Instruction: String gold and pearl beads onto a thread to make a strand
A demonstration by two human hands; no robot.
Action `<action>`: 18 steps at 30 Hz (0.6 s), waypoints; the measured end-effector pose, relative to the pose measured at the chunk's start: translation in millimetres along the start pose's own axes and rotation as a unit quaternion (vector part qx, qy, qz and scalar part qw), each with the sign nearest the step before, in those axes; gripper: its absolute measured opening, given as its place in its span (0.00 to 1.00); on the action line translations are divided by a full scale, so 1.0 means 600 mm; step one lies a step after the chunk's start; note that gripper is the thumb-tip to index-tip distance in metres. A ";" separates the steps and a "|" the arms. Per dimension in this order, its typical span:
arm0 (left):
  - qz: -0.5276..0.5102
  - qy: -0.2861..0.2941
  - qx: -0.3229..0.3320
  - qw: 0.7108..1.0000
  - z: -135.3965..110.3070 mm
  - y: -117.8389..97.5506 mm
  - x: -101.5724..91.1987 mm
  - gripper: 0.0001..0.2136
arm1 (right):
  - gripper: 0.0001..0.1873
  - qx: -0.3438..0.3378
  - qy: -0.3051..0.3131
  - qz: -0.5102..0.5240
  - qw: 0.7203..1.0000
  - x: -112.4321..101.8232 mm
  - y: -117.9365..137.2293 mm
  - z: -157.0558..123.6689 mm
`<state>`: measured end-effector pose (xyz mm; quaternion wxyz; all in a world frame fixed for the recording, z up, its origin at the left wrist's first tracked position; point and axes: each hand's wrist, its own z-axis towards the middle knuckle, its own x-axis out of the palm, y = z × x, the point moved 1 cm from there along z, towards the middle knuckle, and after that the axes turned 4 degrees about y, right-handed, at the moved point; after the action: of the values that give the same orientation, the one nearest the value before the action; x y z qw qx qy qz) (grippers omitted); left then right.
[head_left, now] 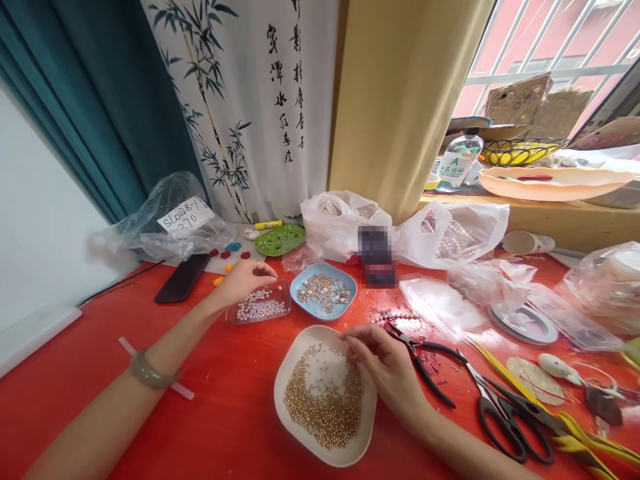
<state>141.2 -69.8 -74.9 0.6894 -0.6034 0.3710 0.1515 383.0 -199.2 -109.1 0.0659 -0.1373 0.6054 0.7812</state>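
My left hand [244, 279] reaches over a clear square tray [231, 316] of pale pink pearls, fingers curled down as if pinching; what they hold is too small to see. A greenish bangle [149, 373] sits on that wrist. My right hand [385, 363] rests at the right rim of a white dish [290, 437] filled with small gold beads, its fingers pinched together over the beads. A blue dish [350, 291] of mixed beads stands between the two hands, farther back.
Black pliers [425, 353], black scissors [505, 413] and yellow tweezers [575, 423] lie right of the white dish. Plastic bags of beads [345, 223] crowd the back of the red table [100, 340]. A dark phone [183, 277] and a green dish [280, 240] sit at back left.
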 end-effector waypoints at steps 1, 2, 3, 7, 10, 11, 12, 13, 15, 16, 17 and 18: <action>-0.047 0.018 -0.007 0.999 -0.003 -0.007 0.007 0.09 | 0.06 -0.001 -0.001 -0.002 1.000 0.000 0.001 0.000; -0.086 0.035 -0.009 0.996 -0.007 -0.015 0.016 0.09 | 0.06 -0.001 -0.002 -0.004 1.000 0.001 0.001 0.000; -0.109 0.048 -0.009 0.993 -0.010 -0.024 0.026 0.10 | 0.06 -0.001 -0.002 -0.007 1.000 0.001 0.002 0.000; -0.057 0.032 0.020 0.998 -0.017 -0.044 0.046 0.08 | 0.06 -0.001 -0.001 -0.020 1.000 0.002 0.002 -0.001; 0.036 -0.022 0.027 0.999 -0.013 -0.030 0.025 0.07 | 0.06 -0.004 0.001 -0.028 1.000 0.001 0.002 -0.002; 0.070 -0.030 0.022 0.997 -0.011 -0.021 0.015 0.08 | 0.06 -0.005 0.001 -0.030 1.000 0.000 0.002 -0.001; 0.102 -0.021 0.016 0.994 -0.009 -0.013 0.008 0.08 | 0.06 -0.007 0.002 -0.032 0.999 0.000 0.002 -0.001; 0.124 0.003 0.010 0.992 -0.008 -0.005 0.003 0.07 | 0.06 -0.009 0.002 -0.034 0.999 0.000 0.003 -0.001; 0.136 0.058 0.008 0.989 -0.006 0.005 0.006 0.08 | 0.06 -0.011 0.000 -0.040 0.999 0.000 0.004 0.000; 0.138 0.072 0.009 0.988 -0.006 0.007 0.012 0.08 | 0.06 -0.012 -0.002 -0.041 0.999 0.001 0.005 0.000; 0.144 0.077 0.011 0.987 -0.006 0.006 0.020 0.09 | 0.06 -0.012 -0.003 -0.042 0.999 0.001 0.005 0.000; 0.155 0.071 0.007 0.985 -0.007 0.005 0.029 0.09 | 0.06 -0.013 -0.004 -0.042 0.999 0.001 0.006 0.000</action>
<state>149.8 -77.1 -88.9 0.6339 -0.5428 0.5093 0.2102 381.4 -200.0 -105.8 0.0990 -0.1601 0.5888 0.7861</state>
